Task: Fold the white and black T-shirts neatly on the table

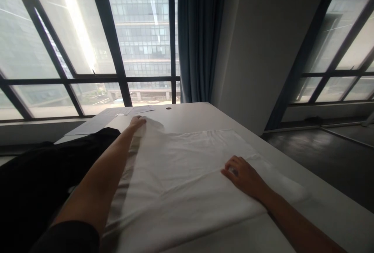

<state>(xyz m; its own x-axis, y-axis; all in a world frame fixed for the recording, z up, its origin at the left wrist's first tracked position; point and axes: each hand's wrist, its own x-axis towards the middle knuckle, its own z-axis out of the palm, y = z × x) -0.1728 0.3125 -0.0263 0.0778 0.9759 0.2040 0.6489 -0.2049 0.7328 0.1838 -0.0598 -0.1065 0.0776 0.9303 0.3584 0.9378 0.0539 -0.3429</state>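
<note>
At the bottom of the view, the near end of the white cloth [187, 185] is cut off, as are both forearms and a dark sleeve [68, 237]; a black, shapeless mass [29, 187] fills the left, hard to make out. The cloth lies wrinkled along the counter [189, 113], white on white, its right edge blurring away. The right hand [244, 176] rests on it, fingers loosely curled with a small gap to the thumb; whether they grip a fold cannot be told. Farther off, the left hand [138, 121] has its fingers closed on the far left corner, tips partly hidden. Beyond are papers [97, 120] and a curtain [200, 39].
</note>
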